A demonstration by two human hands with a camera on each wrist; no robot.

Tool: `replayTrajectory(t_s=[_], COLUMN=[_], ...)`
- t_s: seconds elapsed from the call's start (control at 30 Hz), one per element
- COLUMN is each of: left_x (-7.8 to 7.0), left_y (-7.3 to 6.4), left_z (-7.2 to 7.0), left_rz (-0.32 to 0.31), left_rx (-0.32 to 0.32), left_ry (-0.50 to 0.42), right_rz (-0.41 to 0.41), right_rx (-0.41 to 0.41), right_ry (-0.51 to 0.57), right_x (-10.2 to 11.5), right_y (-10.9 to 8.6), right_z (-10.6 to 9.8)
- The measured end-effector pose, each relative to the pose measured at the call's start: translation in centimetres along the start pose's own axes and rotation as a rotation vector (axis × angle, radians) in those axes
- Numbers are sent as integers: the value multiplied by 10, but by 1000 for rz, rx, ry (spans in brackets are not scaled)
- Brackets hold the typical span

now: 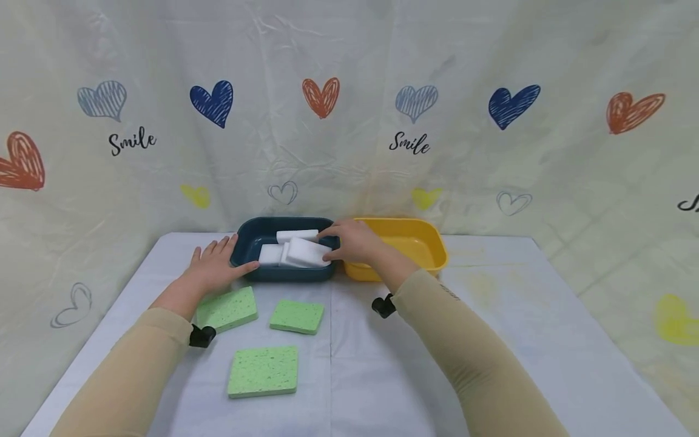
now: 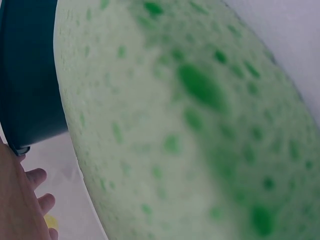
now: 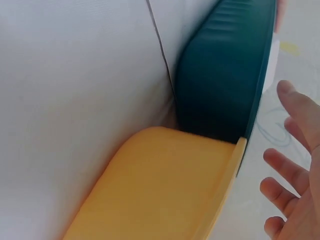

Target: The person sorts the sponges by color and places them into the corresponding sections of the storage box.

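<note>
A dark teal basin (image 1: 289, 275) at the table's back holds several white foam blocks (image 1: 307, 252), some lying over one another. My left hand (image 1: 214, 267) is at the basin's left side, its fingers spread and fairly straight, the thumb by the front rim. Over the right rim, my right hand (image 1: 357, 243) reaches in beside the white blocks. In the right wrist view its fingers (image 3: 285, 172) are apart and loosely bent, with nothing seen between them. Below my left hand lies a green speckled sponge (image 1: 232, 308), which fills most of the left wrist view.
Touching or close to the teal basin on its right stands a yellow basin (image 1: 423, 249). Two more green sponges lie nearer on the white table, a back one (image 1: 297, 317) and a front one (image 1: 263, 371). Behind hangs a heart-printed curtain (image 1: 349, 164).
</note>
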State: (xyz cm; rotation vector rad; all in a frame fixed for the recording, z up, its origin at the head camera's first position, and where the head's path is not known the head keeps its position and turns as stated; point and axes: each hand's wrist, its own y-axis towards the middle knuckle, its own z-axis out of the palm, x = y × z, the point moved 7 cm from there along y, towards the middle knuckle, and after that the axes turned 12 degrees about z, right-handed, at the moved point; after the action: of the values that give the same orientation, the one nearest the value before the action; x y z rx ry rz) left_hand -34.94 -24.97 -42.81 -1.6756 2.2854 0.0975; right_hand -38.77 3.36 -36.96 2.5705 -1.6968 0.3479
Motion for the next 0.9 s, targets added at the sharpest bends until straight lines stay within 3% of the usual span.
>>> replayTrajectory(t_s=[0.43, 0.77, 0.9], left_x=[-6, -2, -3], left_y=[-4, -1, -1], left_z=[-4, -1, 0], left_rz=[-1, 8, 7], left_rx=[-13, -12, -15], left_ry=[-8, -4, 5], right_rz=[121, 188, 209], right_rx=[-35, -65, -83], right_ry=[230, 261, 221], right_x=[-51, -109, -132], right_y=[-27, -61, -75], right_z=[-13, -20, -24])
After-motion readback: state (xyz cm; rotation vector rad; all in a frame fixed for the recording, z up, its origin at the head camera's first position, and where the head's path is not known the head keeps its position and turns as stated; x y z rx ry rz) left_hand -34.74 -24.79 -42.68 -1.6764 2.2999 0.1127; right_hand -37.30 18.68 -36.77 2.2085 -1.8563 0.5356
